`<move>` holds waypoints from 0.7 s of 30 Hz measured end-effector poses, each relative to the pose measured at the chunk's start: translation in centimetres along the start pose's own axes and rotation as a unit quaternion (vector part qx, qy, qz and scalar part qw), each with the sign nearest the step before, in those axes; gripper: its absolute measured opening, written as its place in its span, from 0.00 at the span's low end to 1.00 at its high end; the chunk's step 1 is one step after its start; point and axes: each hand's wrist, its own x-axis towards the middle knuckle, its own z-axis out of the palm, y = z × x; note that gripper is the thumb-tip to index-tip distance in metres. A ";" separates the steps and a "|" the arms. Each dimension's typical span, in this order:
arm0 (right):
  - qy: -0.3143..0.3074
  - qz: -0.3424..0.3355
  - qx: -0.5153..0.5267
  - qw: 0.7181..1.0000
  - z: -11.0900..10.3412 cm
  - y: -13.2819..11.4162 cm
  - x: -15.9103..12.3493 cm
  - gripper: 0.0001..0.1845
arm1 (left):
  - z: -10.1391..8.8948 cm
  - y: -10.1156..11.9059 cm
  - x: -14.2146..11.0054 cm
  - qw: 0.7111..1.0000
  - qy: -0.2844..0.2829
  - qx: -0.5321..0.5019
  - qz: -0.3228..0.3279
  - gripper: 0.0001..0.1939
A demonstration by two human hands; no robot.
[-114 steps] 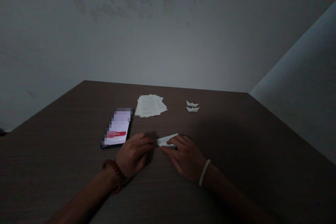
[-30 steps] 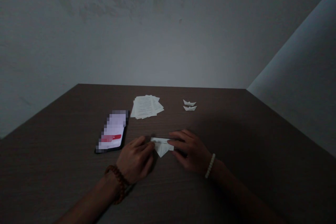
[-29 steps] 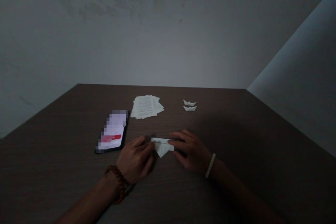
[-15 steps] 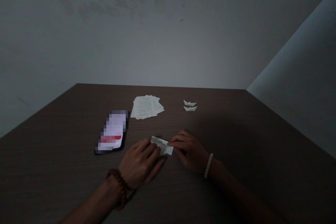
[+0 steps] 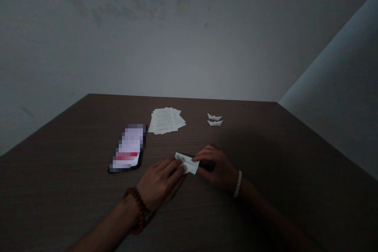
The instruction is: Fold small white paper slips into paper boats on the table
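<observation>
- Slid a little to the right since half a second ago, with folded paper (image 5: 189,162) between both hands; seen beside its left end a second ago, now laid over that end with left hand (image 5: 158,183).
- Small, white and narrow, creased lengthwise along a raised strip; slanted on the bench (image 5: 254,115), left end farther from the body, right end nearer.
- Pale and bright along the right part, greyer near the left fingertips; partly covered along the near edge, so hard to tell how much of the pointed flap is folded under.
- Pressed from above at the left end with bent fingers of the left hand, set close together — cannot tell whether pinched from below, with the thumb mostly hidden.
- Held at the right end in right hand (image 5: 217,167), narrow at the tips: index finger on the far edge, thumb by the near corner, dark gap behind.
- Worn at the left wrist, brown beaded bracelet (image 5: 138,204); at the right, pale beaded bracelet (image 5: 238,184).
- Beyond the left hand, phone (image 5: 128,147) with lit, blurred screen and red bar.
- Farther back, loosely fanned stack of printed sheets (image 5: 165,121).
- Right of that, two white paper boats (image 5: 215,123), one just behind the other — both upright.
</observation>
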 end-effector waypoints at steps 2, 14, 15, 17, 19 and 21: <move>-0.008 -0.010 -0.010 1.000 0.1 -0.1 -0.1 0.13 | -0.1 -0.1 0.0 1.000 0.000 -0.005 0.008 0.11; -0.080 -0.060 -0.206 0.973 -0.2 -0.4 -0.5 0.07 | -0.3 0.0 0.2 0.997 -0.055 -0.044 -0.034 0.11; -0.088 -0.061 -0.221 0.970 -0.3 -0.4 -0.5 0.07 | -0.4 0.0 0.2 0.996 -0.071 -0.052 -0.033 0.10; -0.095 -0.059 -0.228 0.967 -0.4 -0.4 -0.5 0.06 | -0.7 0.2 0.1 0.992 -0.097 -0.072 -0.037 0.11; -0.096 -0.054 -0.220 0.969 -0.5 -0.3 -0.6 0.06 | -0.9 0.3 0.1 0.988 -0.112 -0.093 -0.044 0.13; -0.096 -0.047 -0.211 0.972 -0.5 -0.3 -0.6 0.05 | -1.0 0.4 0.2 0.986 -0.117 -0.108 -0.046 0.15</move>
